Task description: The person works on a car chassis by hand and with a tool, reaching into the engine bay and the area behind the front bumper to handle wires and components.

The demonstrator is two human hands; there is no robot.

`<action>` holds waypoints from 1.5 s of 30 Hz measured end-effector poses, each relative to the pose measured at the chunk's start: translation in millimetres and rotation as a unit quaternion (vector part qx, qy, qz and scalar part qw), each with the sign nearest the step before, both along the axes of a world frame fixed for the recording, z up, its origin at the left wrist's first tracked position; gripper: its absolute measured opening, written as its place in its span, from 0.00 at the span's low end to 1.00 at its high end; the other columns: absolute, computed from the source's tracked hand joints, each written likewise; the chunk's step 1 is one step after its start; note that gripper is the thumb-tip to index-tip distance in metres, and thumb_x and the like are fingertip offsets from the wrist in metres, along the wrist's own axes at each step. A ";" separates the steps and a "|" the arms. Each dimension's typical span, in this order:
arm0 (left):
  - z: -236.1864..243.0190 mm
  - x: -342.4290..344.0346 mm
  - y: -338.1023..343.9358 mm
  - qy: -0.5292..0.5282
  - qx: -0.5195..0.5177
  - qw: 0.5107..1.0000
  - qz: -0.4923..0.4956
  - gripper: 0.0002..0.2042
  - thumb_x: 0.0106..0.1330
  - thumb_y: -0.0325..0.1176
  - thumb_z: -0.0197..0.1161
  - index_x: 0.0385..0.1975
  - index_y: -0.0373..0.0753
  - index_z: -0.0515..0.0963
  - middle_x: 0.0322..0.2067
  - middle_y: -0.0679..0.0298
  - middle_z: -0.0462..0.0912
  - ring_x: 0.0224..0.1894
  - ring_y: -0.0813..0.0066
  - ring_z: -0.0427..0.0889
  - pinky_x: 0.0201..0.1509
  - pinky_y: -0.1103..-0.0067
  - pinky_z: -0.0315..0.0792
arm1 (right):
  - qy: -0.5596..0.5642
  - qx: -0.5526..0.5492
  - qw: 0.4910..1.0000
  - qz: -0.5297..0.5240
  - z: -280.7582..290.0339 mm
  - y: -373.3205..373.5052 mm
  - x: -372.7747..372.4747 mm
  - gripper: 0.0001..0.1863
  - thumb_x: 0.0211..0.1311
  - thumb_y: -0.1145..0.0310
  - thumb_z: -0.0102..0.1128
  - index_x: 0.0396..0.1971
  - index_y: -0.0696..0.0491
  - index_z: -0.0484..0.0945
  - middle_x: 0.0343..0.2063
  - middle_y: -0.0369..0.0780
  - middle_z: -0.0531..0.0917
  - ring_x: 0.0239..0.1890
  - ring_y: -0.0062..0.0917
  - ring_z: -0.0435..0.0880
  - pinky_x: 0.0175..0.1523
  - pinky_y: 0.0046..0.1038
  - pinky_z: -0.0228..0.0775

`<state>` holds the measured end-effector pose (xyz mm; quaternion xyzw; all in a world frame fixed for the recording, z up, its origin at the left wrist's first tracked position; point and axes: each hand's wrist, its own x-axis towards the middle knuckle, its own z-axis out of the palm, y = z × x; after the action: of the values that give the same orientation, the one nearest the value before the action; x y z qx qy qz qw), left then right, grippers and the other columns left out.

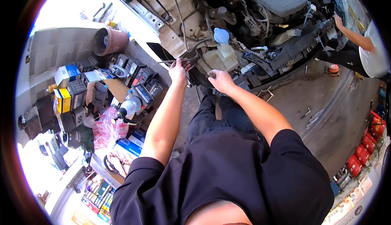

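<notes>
Avoid kinking thin dark cable [163, 62] in left hand [178, 72], left of cream plastic reservoir [222, 58]. Cannot tell contents of right hand [221, 82].

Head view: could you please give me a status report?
Left hand at dark cable. Right hand near white reservoir, grip unclear. Loose tools on floor at right; co-worker's hand apart.
</notes>
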<state>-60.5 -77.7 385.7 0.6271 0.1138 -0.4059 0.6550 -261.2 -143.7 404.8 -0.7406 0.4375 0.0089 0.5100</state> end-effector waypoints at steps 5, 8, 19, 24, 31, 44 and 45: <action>35.2 -13.9 -14.3 -0.316 0.066 0.921 -0.218 0.09 0.70 0.29 0.58 0.39 0.29 0.80 0.32 0.59 0.85 0.29 0.74 0.84 0.37 0.80 0.77 | 0.020 -0.016 0.999 -0.028 36.4 -17.3 -30.3 0.16 0.60 0.63 0.60 0.45 0.54 0.82 0.42 0.46 0.86 0.47 0.38 0.84 0.53 0.35 0.75; 9.9 -6.5 -20.8 -0.336 0.088 0.914 -0.210 0.12 0.66 0.34 0.63 0.31 0.29 0.82 0.24 0.59 0.85 0.28 0.74 0.83 0.35 0.77 0.75 | -0.030 -0.043 0.998 -0.028 48.3 -37.0 -33.1 0.17 0.61 0.62 0.61 0.47 0.54 0.81 0.42 0.46 0.86 0.47 0.38 0.84 0.53 0.35 0.74; 20.5 -67.7 -24.4 -0.110 0.136 0.922 -0.344 0.13 0.67 0.34 0.62 0.36 0.26 0.82 0.28 0.56 0.85 0.27 0.71 0.84 0.33 0.74 0.80 | -0.048 -0.035 0.998 -0.033 24.6 -42.3 30.5 0.25 0.64 0.52 0.58 0.53 0.55 0.79 0.48 0.50 0.83 0.53 0.42 0.81 0.59 0.37 0.70; 22.8 -68.2 -29.7 -0.168 0.183 0.817 -0.521 0.11 0.59 0.32 0.66 0.31 0.29 0.84 0.27 0.56 0.86 0.26 0.71 0.85 0.34 0.73 0.79 | 0.154 -0.040 0.985 -0.066 2.3 -46.4 40.1 0.14 0.59 0.59 0.62 0.40 0.50 0.85 0.40 0.46 0.86 0.46 0.43 0.83 0.50 0.42 0.75; 13.0 43.4 -1.4 -0.377 0.255 0.823 -0.341 0.13 0.60 0.38 0.63 0.37 0.35 0.85 0.30 0.53 0.87 0.32 0.63 0.87 0.41 0.73 0.78 | 0.060 -0.032 0.991 -0.112 -55.7 -60.0 57.5 0.13 0.62 0.59 0.60 0.43 0.47 0.85 0.43 0.44 0.85 0.47 0.42 0.83 0.51 0.41 0.74; 29.8 64.0 -66.6 -0.537 0.163 0.717 -0.413 0.17 0.62 0.29 0.58 0.51 0.35 0.78 0.45 0.45 0.81 0.49 0.48 0.81 0.53 0.65 0.75 | -0.074 0.018 0.975 -0.207 -60.5 -56.3 100.0 0.17 0.58 0.66 0.61 0.46 0.56 0.82 0.44 0.48 0.85 0.49 0.38 0.84 0.53 0.32 0.74; 25.9 60.3 -74.6 -0.521 0.145 0.752 -0.377 0.17 0.61 0.28 0.59 0.51 0.34 0.78 0.46 0.45 0.81 0.49 0.48 0.81 0.53 0.65 0.75 | -0.100 0.032 0.971 -0.214 -62.1 -60.3 105.1 0.17 0.56 0.68 0.60 0.46 0.57 0.82 0.44 0.48 0.85 0.48 0.37 0.84 0.53 0.32 0.73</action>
<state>-0.3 -152.3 411.5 0.8208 -0.4334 -0.2091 0.3077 -156.1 -204.0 342.7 -0.6100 0.5321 -0.1605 0.5648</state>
